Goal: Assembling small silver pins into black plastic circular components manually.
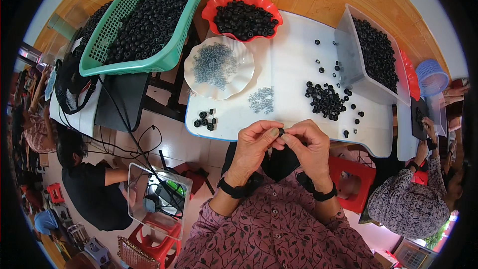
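Observation:
My left hand (255, 143) and my right hand (307, 144) meet at the table's front edge. Both are closed, pinching one small round black part (281, 132) between thumbs and fingertips; whether it is a single piece or two joined ones is too small to tell. Just beyond my hands lies a scatter of tiny clear-grey pieces (262, 100). To their left sits a small group of black round parts (204, 121). A larger loose pile of black parts (326, 101) spreads over the white tabletop to the right.
A white scalloped plate (244, 83) bears more grey pieces. Behind it are a red bowl (209, 9) of black parts and a green basket (172, 62); a clear bin (361, 77) stands right. The table (294, 50) has a raised rim. People (89, 194) sit on both sides.

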Tool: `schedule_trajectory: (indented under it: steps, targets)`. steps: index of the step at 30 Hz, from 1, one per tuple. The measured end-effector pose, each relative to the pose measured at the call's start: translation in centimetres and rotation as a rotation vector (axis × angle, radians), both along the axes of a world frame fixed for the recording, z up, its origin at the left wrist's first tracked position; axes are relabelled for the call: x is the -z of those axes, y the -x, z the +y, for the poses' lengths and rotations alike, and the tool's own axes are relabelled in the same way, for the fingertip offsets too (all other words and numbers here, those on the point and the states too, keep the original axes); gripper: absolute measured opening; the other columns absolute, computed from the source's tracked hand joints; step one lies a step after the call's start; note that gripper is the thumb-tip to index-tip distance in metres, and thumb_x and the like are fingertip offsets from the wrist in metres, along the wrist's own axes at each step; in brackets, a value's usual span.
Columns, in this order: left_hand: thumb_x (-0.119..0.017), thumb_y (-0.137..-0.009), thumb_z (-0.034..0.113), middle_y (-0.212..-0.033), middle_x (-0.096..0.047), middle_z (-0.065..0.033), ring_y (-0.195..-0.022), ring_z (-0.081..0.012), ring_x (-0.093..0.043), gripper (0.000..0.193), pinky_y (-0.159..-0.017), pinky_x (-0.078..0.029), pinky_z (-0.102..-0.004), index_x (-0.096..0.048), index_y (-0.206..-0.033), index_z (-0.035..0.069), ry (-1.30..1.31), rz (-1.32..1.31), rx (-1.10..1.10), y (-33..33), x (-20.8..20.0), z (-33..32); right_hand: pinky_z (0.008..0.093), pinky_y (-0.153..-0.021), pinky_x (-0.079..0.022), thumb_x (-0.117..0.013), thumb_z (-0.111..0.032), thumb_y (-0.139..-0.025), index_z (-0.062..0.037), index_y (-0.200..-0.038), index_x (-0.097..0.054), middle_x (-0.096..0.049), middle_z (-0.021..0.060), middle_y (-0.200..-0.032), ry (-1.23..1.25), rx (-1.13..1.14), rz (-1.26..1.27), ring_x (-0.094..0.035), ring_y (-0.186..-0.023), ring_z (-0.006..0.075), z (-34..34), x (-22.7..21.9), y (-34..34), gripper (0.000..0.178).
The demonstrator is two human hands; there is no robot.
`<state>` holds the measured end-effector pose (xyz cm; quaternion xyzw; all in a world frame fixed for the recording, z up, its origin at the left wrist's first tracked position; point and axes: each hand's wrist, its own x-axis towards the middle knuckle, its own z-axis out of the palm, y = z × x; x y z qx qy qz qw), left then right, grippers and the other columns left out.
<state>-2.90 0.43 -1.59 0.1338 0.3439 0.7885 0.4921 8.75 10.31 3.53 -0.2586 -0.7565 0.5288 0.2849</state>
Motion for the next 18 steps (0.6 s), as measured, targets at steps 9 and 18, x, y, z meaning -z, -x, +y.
schedule_trajectory:
  steps: [9, 18]
  targets:
    - [-0.056, -0.096, 0.01, -0.086, -0.067, -0.0093, -0.072, -0.0148, -0.067, 0.021, -0.066, -0.058, -0.0255, -0.062, -0.11, -0.004, -0.081, -0.264, 0.114, 0.4, 0.6, -0.5, 0.0221, -0.071, -0.051, -0.064, 0.0, -0.088, 0.002, -0.095, -0.061, -0.065, 0.0043, -0.083, 0.411, -0.054, 0.044, -0.061, -0.076, 0.0082, -0.4, -0.4, 0.0, 0.008]
    - [-0.058, -0.094, 0.01, -0.087, -0.067, -0.0095, -0.072, -0.0147, -0.067, 0.021, -0.066, -0.058, -0.0258, -0.062, -0.111, -0.003, -0.003, -0.123, 0.09, 0.1, 0.6, -1.0, 0.0212, -0.063, -0.05, -0.064, -0.001, -0.087, 0.0011, -0.088, -0.058, -0.065, 0.0043, -0.079, 0.241, 0.019, -0.025, -0.061, -0.07, 0.0065, -1.4, 0.4, 0.3, 0.006]
